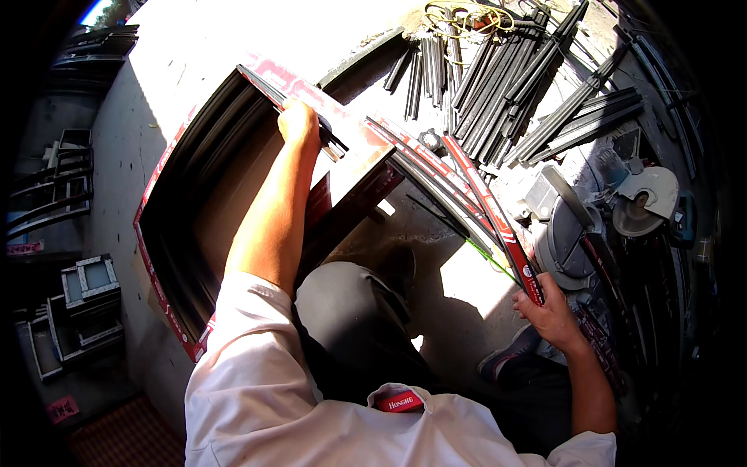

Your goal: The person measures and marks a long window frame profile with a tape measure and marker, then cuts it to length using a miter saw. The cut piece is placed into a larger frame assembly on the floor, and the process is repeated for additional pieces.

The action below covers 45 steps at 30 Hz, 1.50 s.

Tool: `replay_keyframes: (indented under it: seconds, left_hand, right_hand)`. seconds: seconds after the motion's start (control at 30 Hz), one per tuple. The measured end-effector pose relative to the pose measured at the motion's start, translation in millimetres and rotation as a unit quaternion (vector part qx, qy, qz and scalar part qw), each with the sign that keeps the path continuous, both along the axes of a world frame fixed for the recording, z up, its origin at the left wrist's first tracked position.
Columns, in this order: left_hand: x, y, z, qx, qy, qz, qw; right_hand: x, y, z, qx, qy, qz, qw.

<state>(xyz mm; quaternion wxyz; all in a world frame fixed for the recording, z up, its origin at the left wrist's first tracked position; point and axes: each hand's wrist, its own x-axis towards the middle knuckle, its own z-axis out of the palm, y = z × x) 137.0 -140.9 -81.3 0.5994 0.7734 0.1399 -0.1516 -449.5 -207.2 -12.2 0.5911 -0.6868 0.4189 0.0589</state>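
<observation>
Red-edged frame (175,198), brown surface (226,187) within

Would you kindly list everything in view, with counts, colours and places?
Long printed strips: several, red and black, right of centre.
Large grooved frame: 1, black with red edges, left of centre.
Long slender strips: many, black, upper right.
Looped cable: 1, yellow, top.
Power saw with round blade: 1, white guard, right.
Thin straight strip: 1, green, right of centre.
Small rectangular frames: several, whitish, left edge.
Paper slip: 1, pink, lower left.
Shirt: 1, white, bottom.
Trousers: 1 pair, black, lower centre.
Left hand: 1, bare, frame's upper edge.
Right hand: 1, bare, gripping one printed strip.
</observation>
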Motion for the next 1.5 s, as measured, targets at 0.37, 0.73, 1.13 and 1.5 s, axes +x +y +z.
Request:
replay_keyframes:
  seconds: [0.37,0.73,1.13,1.5]
  left_hand:
    - [13.0,10.8,-9.8,0.038,-0.047,-0.028,0.998]
    - [23.0,12.9,-22.4,0.054,-0.052,-0.046,0.996]
    - [3.3,49.8,-19.5,0.123,-0.065,-0.089,0.986]
    - [-12.2,95.6,18.0,0.17,-0.219,-0.092,0.956]
  right_hand:
    - [0.6,9.1,1.2,-0.044,-0.014,-0.046,0.998]
    - [-4.4,10.3,5.6,-0.051,-0.026,-0.042,0.997]
    - [-2.5,10.1,24.0,-0.13,0.015,0.005,0.991]
    - [10.6,19.0,43.9,-0.178,0.044,0.022,0.983]
